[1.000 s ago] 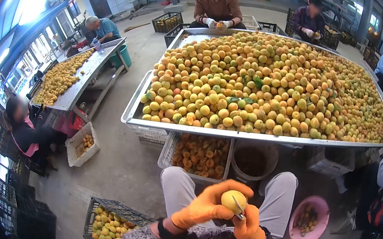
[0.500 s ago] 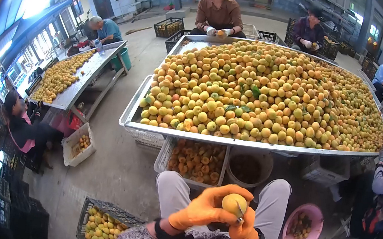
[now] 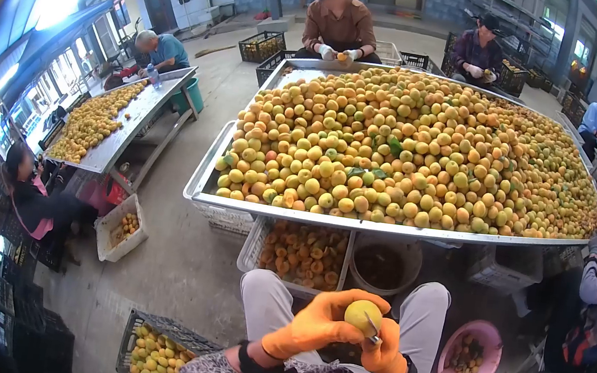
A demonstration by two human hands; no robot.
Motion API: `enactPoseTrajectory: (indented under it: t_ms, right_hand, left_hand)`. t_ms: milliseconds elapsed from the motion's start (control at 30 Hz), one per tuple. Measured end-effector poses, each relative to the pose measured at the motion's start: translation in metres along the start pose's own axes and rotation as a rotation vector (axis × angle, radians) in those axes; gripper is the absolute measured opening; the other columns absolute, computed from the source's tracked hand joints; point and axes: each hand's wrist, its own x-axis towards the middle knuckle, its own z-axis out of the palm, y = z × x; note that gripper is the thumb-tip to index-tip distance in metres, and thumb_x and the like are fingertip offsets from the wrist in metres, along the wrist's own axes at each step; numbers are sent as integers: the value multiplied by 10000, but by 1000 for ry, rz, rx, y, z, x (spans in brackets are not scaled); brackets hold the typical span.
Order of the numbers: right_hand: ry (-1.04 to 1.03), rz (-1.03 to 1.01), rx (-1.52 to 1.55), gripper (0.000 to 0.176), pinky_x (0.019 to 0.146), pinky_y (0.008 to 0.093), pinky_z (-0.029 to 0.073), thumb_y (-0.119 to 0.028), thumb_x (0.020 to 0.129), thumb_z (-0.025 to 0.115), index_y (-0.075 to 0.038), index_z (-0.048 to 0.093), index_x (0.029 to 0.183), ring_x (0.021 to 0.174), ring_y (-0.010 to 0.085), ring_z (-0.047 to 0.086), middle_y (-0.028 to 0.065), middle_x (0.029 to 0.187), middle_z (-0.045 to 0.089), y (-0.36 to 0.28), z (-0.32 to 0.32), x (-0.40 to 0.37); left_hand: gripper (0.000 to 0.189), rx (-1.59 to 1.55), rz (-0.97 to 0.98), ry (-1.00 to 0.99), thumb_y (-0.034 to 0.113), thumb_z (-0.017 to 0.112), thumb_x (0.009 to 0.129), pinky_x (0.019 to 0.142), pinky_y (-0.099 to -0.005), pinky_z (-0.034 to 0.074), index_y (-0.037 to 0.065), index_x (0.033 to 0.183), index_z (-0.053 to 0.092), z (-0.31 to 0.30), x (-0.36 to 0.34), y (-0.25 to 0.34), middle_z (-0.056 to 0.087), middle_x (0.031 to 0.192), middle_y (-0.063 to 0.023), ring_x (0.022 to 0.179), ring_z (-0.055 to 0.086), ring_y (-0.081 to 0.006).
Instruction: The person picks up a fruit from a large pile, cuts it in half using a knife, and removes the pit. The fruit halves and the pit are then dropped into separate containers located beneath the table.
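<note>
My left hand (image 3: 315, 324), in an orange glove, has its fingers and thumb curled round a yellow apricot (image 3: 357, 314) above my lap. Against the fruit's right side lies the blade of a small knife (image 3: 373, 328). My right hand (image 3: 386, 358), also gloved in orange, grips this knife low down, and its handle is hidden in the fingers. Just beyond my hands, under the table edge, a white crate (image 3: 250, 254) holds halved apricots (image 3: 305, 253).
A metal-rimmed table (image 3: 383, 227) heaped with apricots (image 3: 407, 148) spans the front. A round tub (image 3: 410, 275) stands below it. A pink basin (image 3: 492, 359) sits right, a dark crate of apricots (image 3: 160, 356) left. Co-workers (image 3: 341, 24) sit around the tables.
The view has shifted slightly. My right hand sits a little farther right and lower against the apricot; both hands keep their hold.
</note>
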Motion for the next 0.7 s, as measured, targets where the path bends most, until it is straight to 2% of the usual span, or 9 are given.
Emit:
enactPoseTrajectory:
  t_ms: [133,200,267,333,367,467,533,633,700]
  right_hand:
    - [-41,-67,-51,313,474,352,399,-311,953,519,-23,546,836,494,317,532,116,607,520,15,-14,-2]
    - [-128,-33,-50,326,469,354,399,-324,960,514,-25,547,834,486,312,532,111,599,516,13,-17,0]
    - [-162,46,-41,340,464,353,405,-338,969,505,-25,556,845,473,311,537,106,585,514,6,-19,2]
    - [-126,-10,-50,335,466,348,409,-333,967,507,-23,559,851,477,309,543,109,588,517,15,-16,-1]
    - [-93,-62,-60,330,468,342,413,-329,966,510,-22,562,858,480,308,549,111,590,521,19,-14,-1]
    - [-25,-88,-77,328,472,341,418,-327,966,507,-20,571,869,480,305,546,110,590,519,10,-8,7]
    - [-40,-88,-78,326,471,341,417,-328,964,511,-25,565,856,481,305,544,108,589,515,13,-13,8]
    - [-108,-56,-103,326,468,343,409,-331,960,520,-36,547,824,479,304,540,108,582,505,10,-21,9]
    - [-201,11,-195,339,462,347,393,-336,957,536,-46,507,783,472,303,527,117,571,487,10,-30,7]
  left_hand:
    - [622,-39,40,96,195,866,681,870,-307,498,-6,1206,601,2,0,3,648,1032,-82,998,623,-184]
    - [615,870,348,-3,185,878,642,821,-327,501,25,1180,626,-10,4,26,644,991,-100,947,621,-224]
    - [599,973,340,-22,146,876,617,791,-345,495,45,1159,642,-13,5,33,634,956,-117,908,608,-265]
    - [586,829,323,-23,134,873,628,817,-329,498,38,1159,644,-14,9,29,641,972,-96,931,612,-219]
    - [556,367,128,58,122,859,658,843,-309,497,30,1163,643,-5,6,17,639,990,-71,958,603,-167]
    - [528,-119,-49,149,105,847,685,868,-286,489,19,1163,643,8,0,4,617,987,-45,971,591,-136]
    - [522,-44,-21,158,121,849,693,848,-285,488,22,1161,641,6,2,7,602,960,-37,947,592,-138]
    - [541,738,272,80,207,873,662,728,-319,474,66,1135,651,-8,5,18,602,901,-67,849,588,-179]
    - [530,933,343,91,204,873,650,721,-331,470,60,1111,655,-11,7,29,599,890,-76,834,584,-209]
